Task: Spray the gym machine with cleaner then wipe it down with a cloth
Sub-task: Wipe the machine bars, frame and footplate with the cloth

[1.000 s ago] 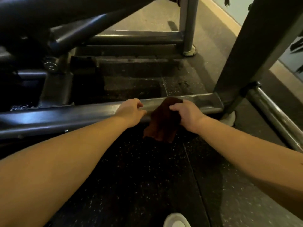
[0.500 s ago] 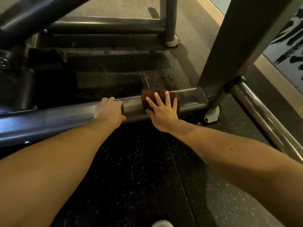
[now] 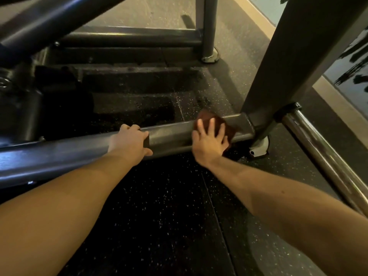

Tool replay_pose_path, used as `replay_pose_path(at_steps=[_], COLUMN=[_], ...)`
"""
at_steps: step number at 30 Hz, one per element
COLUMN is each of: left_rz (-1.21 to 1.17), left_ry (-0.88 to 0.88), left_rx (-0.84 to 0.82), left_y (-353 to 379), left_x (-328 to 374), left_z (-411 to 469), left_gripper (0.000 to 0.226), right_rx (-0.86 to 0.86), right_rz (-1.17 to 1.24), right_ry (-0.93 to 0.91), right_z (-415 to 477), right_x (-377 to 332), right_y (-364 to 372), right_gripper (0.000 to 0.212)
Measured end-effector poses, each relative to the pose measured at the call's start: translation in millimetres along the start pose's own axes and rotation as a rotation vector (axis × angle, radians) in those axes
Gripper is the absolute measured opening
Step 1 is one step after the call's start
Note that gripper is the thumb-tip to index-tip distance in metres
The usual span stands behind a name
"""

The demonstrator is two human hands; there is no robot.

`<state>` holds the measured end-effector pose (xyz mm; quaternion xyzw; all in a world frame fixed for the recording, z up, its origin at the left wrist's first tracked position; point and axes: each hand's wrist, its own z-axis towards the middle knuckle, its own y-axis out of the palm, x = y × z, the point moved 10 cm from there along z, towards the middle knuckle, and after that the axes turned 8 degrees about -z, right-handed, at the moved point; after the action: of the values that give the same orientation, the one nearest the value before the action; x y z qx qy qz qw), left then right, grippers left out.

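Head view: the right hand (image 3: pixel 211 140) lies flat, fingers spread, on the brown cloth (image 3: pixel 208 117), pressing it against the front and top of the machine's low rail (image 3: pixel 171 136), just beside the joint where the post (image 3: pixel 288 66) rises. The left hand (image 3: pixel 129 144) grasps the same rail further left, fingers curled over its top and thumb underneath, apart from the cloth. No spray bottle shows, so I judge the spraying done and the wiping in hand. To do this stretch well, keep the palm's pressure even and draw the cloth along the rail in overlapping passes, then wrap it round so the back and underside get cleaned too. The joint at the post and the foot (image 3: pixel 260 146) below it have corners where grime likely sits; a folded edge of cloth pushed in by fingertips would reach them. The left hand's brace looks useful for balance; shift it before wiping the part it covers
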<state>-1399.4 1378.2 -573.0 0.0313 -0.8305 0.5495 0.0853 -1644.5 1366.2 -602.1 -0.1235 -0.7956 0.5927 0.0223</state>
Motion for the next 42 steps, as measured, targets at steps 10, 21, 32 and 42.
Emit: replay_pose_path(at_steps=[10, 21, 32, 42], left_rz=[0.003, -0.009, -0.080, -0.072], left_ry=[0.024, 0.053, 0.049, -0.106], left_rx=[-0.002, 0.056, 0.136, 0.194], left_y=[-0.6, 0.6, -4.5, -10.8], left_x=[-2.6, -8.1, -58.2, -158.7], left_z=[-0.8, -0.3, -41.7, -79.5], left_gripper=[0.074, 0.073, 0.063, 0.065], right_rx=[-0.044, -0.044, -0.144, -0.053], right_rz=[0.029, -0.046, 0.011, -0.034], right_ry=[0.150, -0.083, 0.157, -0.315], right_z=[40.7, -43.3, 52.9, -60.8], right_x=[59.4, -74.9, 35.5, -157.2], right_y=[-9.8, 34.8, -14.6, 45.2], right_gripper=[0.056, 0.036, 0.055, 0.055])
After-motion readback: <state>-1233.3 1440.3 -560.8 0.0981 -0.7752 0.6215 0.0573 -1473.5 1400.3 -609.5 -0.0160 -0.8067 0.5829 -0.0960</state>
